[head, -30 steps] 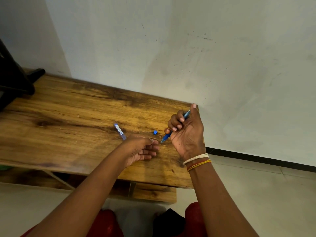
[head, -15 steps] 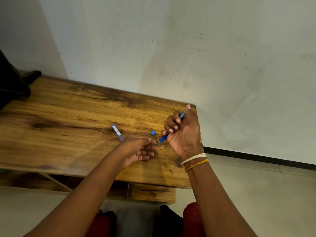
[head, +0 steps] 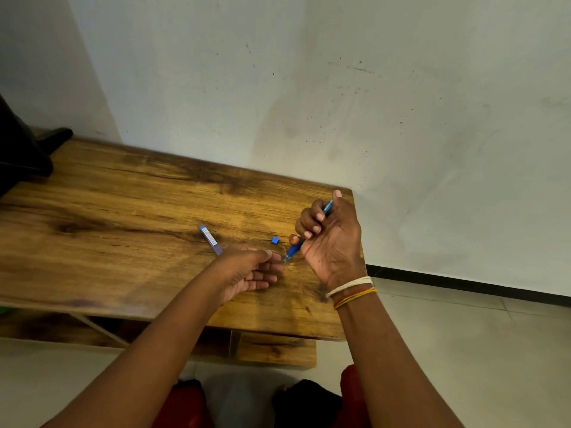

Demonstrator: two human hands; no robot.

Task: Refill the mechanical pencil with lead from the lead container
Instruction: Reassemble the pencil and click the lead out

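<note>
My right hand (head: 333, 242) is closed around a blue mechanical pencil (head: 294, 249), held tilted with its tip pointing down and left, my thumb resting on its top end. My left hand (head: 250, 271) lies just left of the tip, index finger and thumb pinched together close to it; anything between them is too thin to see. A slim clear lead container (head: 210, 239) with a white label lies on the wooden table (head: 123, 230) just beyond my left hand. A small blue cap (head: 275, 240) sits on the table between the container and the pencil.
The table's right edge is close beside my right hand, with tiled floor beyond. A dark object (head: 27, 149) stands at the table's far left. A white wall runs behind the table. A lower shelf (head: 275, 350) shows under the tabletop.
The view shifted slightly. My left fingertips have stayed near the pencil tip, and my right hand keeps the pencil in the same tilted grip.
</note>
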